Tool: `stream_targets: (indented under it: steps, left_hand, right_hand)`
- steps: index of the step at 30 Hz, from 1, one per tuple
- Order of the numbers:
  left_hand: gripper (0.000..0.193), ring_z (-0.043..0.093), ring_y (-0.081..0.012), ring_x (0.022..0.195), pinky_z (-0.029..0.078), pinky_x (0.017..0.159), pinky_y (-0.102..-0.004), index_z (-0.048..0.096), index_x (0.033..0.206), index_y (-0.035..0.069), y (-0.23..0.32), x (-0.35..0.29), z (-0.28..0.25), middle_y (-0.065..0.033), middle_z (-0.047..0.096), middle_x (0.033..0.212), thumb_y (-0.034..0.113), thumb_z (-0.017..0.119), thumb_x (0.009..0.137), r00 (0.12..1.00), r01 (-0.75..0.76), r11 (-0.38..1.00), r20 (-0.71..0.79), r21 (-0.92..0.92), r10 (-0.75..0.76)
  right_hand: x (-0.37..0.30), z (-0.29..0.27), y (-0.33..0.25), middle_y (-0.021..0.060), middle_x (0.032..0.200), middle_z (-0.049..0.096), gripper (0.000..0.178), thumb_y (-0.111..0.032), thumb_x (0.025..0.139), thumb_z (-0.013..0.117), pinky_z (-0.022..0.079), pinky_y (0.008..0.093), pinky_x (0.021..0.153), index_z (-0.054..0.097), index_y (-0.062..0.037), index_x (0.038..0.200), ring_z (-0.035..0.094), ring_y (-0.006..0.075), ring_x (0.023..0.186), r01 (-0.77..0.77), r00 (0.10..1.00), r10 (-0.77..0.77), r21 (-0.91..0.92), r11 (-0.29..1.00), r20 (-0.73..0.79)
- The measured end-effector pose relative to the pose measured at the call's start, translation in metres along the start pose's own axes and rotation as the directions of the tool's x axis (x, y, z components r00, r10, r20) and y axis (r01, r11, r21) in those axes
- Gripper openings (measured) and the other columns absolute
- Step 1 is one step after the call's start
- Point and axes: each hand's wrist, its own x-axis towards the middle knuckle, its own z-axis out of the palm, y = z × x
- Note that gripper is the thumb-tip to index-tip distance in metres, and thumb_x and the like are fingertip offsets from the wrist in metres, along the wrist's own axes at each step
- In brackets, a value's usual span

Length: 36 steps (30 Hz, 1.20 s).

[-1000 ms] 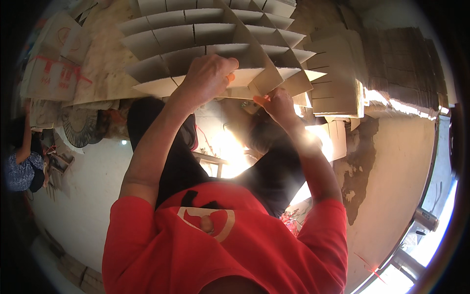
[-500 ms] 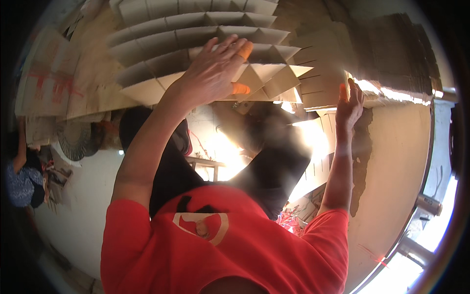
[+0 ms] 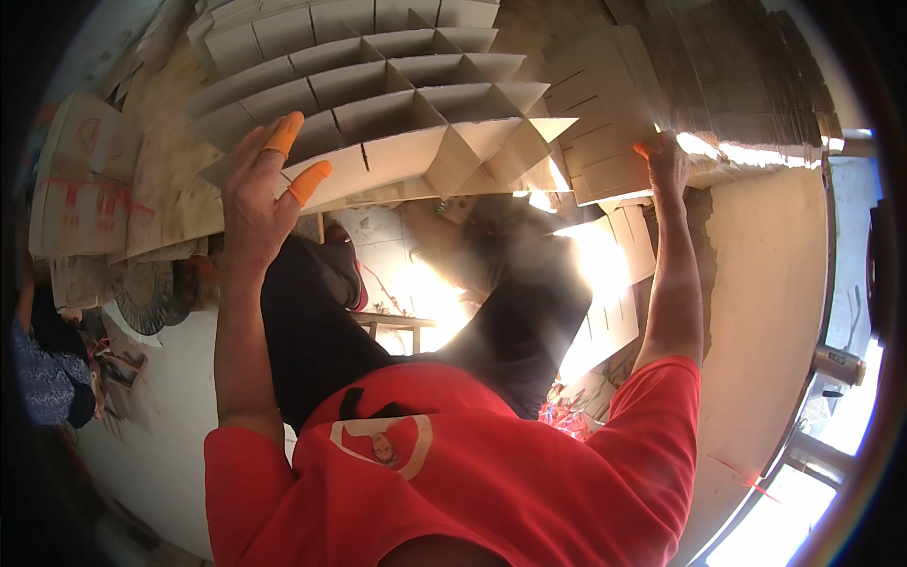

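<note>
A cardboard divider grid [image 3: 387, 113] of interlocked upright strips stands on the table in front of me. At the near left end of its closest strip is my left hand [image 3: 253, 194], thumb and forefinger stretched out and apart. Both of these wear orange finger covers. On the right lies a pile of slotted cardboard strips [image 3: 600, 118]. My right hand [image 3: 668, 168] is at the right edge of this pile, fingers bent around the edge and an orange-covered thumb over the top. Part of its grip is hidden.
Tall stacks of brown cardboard [image 3: 742, 85] rise at the far right. A carton with red markings [image 3: 90, 180] stands at left, near a round fan-like object [image 3: 142, 288]. Another person [image 3: 47, 364] is at the left rim. Below the table are my legs and a small stool [image 3: 392, 321].
My left hand has moved left, from above the middle of the grid to its near left end. My right hand has closed over the edge of the slotted strips.
</note>
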Motion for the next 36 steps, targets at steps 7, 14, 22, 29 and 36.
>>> stream_targets:
  steps: [7,14,22,29,36]
  left_hand:
    - [0.037,0.058,-0.0280,0.091,0.046,0.081,-0.0372,0.064,0.101,-0.001,-0.011,-0.012,-0.008,-0.0120,0.065,0.095,0.011,0.075,0.068,0.999,-0.053,0.998,0.004,0.035,0.053]
    - [0.021,0.058,-0.0244,0.076,0.048,0.069,-0.0352,0.063,0.087,0.000,-0.025,-0.016,0.012,-0.0082,0.067,0.086,0.002,0.071,0.068,0.994,-0.093,0.996,0.054,-0.004,0.093]
    - [0.013,0.058,-0.0256,0.071,0.049,0.063,-0.0358,0.063,0.080,0.001,-0.031,-0.016,0.026,-0.0094,0.065,0.078,0.000,0.070,0.069,0.999,-0.043,0.992,0.000,-0.119,0.043]
    - [0.012,0.057,-0.0271,0.070,0.048,0.063,-0.0369,0.062,0.079,0.000,-0.034,-0.015,0.028,-0.0106,0.064,0.077,-0.002,0.068,0.069,0.999,-0.030,0.992,0.027,-0.123,0.034]
    - [0.011,0.056,-0.0272,0.069,0.048,0.062,-0.0371,0.060,0.077,0.000,-0.036,-0.015,0.030,-0.0107,0.063,0.074,-0.002,0.068,0.069,0.999,-0.012,0.989,0.047,-0.145,0.019]
  right_hand:
    - [-0.020,-0.062,-0.067,0.0158,0.094,0.063,0.037,-0.033,0.084,0.066,0.046,0.0421,0.073,0.052,-0.0068,0.105,0.060,0.0356,0.085,0.091,0.907,-0.035,0.114,0.989,-0.419]
    - [-0.088,-0.137,-0.212,0.0055,0.104,0.060,0.048,-0.007,0.082,0.067,0.050,0.0231,0.062,0.050,-0.0011,0.126,0.059,0.0108,0.085,0.432,0.885,-0.348,0.822,0.370,-0.308]
    - [-0.122,-0.115,-0.288,-0.0003,0.077,0.063,0.051,-0.003,0.085,0.062,0.042,0.0213,0.046,0.047,-0.0062,0.133,0.046,0.0043,0.053,0.349,0.875,-0.479,0.774,0.528,-0.068]
    - [-0.120,-0.094,-0.302,0.0046,0.070,0.063,0.051,-0.006,0.086,0.061,0.044,0.0231,0.048,0.045,-0.0092,0.134,0.049,0.0067,0.051,0.427,0.830,-0.554,0.713,0.555,-0.065]
    - [-0.114,-0.103,-0.313,0.0106,0.073,0.064,0.050,-0.007,0.086,0.061,0.047,0.0269,0.048,0.045,-0.0067,0.133,0.058,0.0109,0.057,0.423,0.801,-0.599,0.698,0.578,0.009]
